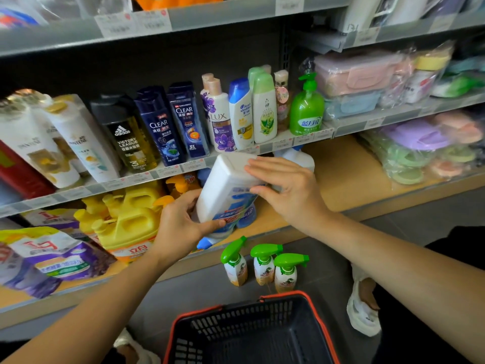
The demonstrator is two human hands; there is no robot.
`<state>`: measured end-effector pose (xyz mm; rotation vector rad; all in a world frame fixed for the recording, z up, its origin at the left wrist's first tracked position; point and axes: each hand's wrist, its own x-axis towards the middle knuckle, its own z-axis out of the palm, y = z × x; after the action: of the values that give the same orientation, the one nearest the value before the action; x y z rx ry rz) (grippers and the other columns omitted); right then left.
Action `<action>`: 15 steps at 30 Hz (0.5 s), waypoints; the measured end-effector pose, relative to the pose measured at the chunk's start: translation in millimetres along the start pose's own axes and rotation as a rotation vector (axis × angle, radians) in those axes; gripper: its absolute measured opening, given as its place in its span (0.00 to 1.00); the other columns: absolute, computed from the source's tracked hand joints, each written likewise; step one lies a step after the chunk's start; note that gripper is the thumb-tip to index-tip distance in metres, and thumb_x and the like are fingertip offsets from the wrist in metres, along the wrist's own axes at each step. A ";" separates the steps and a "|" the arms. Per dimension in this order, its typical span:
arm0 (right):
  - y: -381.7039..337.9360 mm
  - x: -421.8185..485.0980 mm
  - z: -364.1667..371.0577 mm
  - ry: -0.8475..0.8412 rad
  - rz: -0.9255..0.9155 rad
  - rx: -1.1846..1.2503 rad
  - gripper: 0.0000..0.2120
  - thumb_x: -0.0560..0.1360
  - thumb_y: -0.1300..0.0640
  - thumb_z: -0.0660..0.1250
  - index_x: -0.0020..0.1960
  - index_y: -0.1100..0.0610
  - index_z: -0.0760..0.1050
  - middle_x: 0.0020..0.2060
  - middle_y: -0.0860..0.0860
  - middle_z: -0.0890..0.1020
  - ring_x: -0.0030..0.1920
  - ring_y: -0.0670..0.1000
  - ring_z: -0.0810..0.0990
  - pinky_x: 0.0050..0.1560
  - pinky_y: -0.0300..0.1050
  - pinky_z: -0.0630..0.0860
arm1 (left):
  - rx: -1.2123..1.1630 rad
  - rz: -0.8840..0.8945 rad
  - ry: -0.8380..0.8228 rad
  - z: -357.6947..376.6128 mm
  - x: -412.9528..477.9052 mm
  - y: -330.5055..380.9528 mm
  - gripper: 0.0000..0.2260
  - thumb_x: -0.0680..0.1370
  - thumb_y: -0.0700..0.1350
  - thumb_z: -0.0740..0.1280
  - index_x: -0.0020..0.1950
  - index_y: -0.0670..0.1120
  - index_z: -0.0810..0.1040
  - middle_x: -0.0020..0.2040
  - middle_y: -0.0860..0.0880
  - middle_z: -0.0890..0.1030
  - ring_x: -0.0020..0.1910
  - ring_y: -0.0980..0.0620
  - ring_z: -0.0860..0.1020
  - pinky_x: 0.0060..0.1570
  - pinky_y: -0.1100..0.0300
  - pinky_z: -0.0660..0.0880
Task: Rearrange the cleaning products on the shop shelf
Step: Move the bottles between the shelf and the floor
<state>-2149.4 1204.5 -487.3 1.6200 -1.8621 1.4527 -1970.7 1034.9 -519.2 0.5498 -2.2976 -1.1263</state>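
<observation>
Setting: shop aisle, grey metal shelving with paper price tags along the edges; bottom shelf (341, 179) is a tan wood-look board above a grey floor (328, 253).

Task item: white bottle (225, 185), smooth matt plastic, flat-sided with rounded corners and a blue-and-red printed label. At frame centre, in the air in front of the bottom shelf, inverted and tilted: flat base toward 12 o'clock, blue cap (203, 243) toward 7 o'clock.

Left hand (181, 219): enters from 7 o'clock, forearm bare, fingers wrapped round the bottle's lower body, thumb across the label.

Right hand (286, 187): enters from 4 o'clock, fingers laid nearly straight over the base edge, thumb pressed on the front face; bottle clasped between them.

Outward:
- Just behind, toward 1 o'clock: second white bottle (296, 156) on the bottom shelf.
- 9 o'clock: yellow jugs (131, 222), glossy moulded plastic with handles.
- 8 o'clock: purple refill pouches (52, 258), soft film.
- 6 o'clock, on the floor: three spray bottles (263, 266) with green trigger heads, standing close together.
- Below them: dark slotted plastic basket (299, 293), orange rim.
- 11 to 1 o'clock, shelf above: upright shampoo bottles (157, 127), then a green pump bottle (306, 106).
</observation>
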 end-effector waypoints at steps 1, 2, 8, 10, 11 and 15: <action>-0.2 -0.9 0.9 0.042 -0.060 -0.029 0.19 0.69 0.66 0.78 0.59 0.62 0.83 0.58 0.56 0.84 0.60 0.56 0.82 0.62 0.53 0.78 | 0.010 0.006 0.006 -0.6 -0.1 -0.5 0.30 0.67 0.43 0.82 0.67 0.45 0.78 0.58 0.51 0.84 0.55 0.54 0.84 0.53 0.49 0.83; -0.3 -1.3 1.5 0.064 -0.113 -0.051 0.18 0.69 0.66 0.78 0.58 0.63 0.83 0.57 0.57 0.84 0.57 0.56 0.83 0.60 0.53 0.79 | 0.018 0.012 0.011 -1.1 -0.2 -1.0 0.30 0.67 0.44 0.82 0.67 0.45 0.78 0.58 0.51 0.84 0.56 0.54 0.84 0.53 0.49 0.83; 1.7 6.1 0.1 -0.216 -0.212 -0.081 0.26 0.77 0.67 0.69 0.74 0.59 0.70 0.72 0.55 0.72 0.72 0.55 0.69 0.74 0.50 0.66 | 0.064 0.046 0.023 -4.2 0.5 -2.3 0.29 0.69 0.46 0.82 0.68 0.48 0.77 0.59 0.52 0.83 0.56 0.54 0.83 0.51 0.49 0.84; 0.9 6.5 0.0 -0.319 -0.164 -0.084 0.28 0.79 0.64 0.67 0.77 0.56 0.65 0.76 0.52 0.66 0.76 0.53 0.62 0.77 0.47 0.60 | 0.082 0.064 0.015 -4.9 -0.1 -1.6 0.30 0.69 0.47 0.81 0.69 0.48 0.77 0.60 0.52 0.83 0.57 0.53 0.82 0.51 0.49 0.84; 0.5 6.3 0.1 -0.343 -0.136 -0.071 0.29 0.79 0.63 0.67 0.78 0.54 0.63 0.77 0.50 0.65 0.77 0.52 0.60 0.78 0.46 0.58 | 0.082 0.072 0.010 -5.1 -0.3 -0.9 0.30 0.69 0.47 0.81 0.69 0.48 0.77 0.60 0.52 0.83 0.58 0.53 0.82 0.51 0.49 0.84; -2.5 9.8 -2.0 -0.263 0.041 0.065 0.25 0.78 0.59 0.70 0.74 0.54 0.70 0.75 0.50 0.70 0.76 0.51 0.64 0.77 0.48 0.60 | 0.007 0.070 -0.005 -2.9 -1.7 4.5 0.29 0.70 0.47 0.81 0.68 0.47 0.78 0.59 0.52 0.84 0.56 0.54 0.83 0.51 0.51 0.84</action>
<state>-2151.3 1200.8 -477.9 1.8938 -2.0156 1.3856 -1968.1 1036.7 -514.5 0.4665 -2.3074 -1.0873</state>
